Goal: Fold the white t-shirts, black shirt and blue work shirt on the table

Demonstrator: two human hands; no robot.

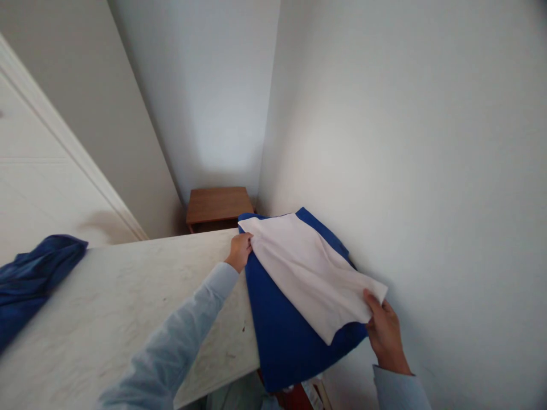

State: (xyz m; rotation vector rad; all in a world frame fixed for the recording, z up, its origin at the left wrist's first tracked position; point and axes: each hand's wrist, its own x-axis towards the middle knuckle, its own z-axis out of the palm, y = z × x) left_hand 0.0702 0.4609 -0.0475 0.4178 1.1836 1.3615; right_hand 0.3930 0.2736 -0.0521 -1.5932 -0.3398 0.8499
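A pale pink piece of cloth [303,262] lies spread over a larger dark blue cloth [282,330] at the right end of the table. My left hand [240,250] pinches the pink cloth near its far left corner. With thumb and fingers, my right hand [383,327] grips the near right corner, lifted a little beside the wall. Between the hands the pink cloth has soft folds. The blue cloth shows on both sides of it and hangs past the table's near edge.
The white marbled table [141,296] reaches left, where a crumpled dark blue cloth [38,279] lies. A low brown wooden cabinet [220,204] stands in the corner behind. The wall [405,142] rises close along the right. Partly hidden items sit below the table's front edge.
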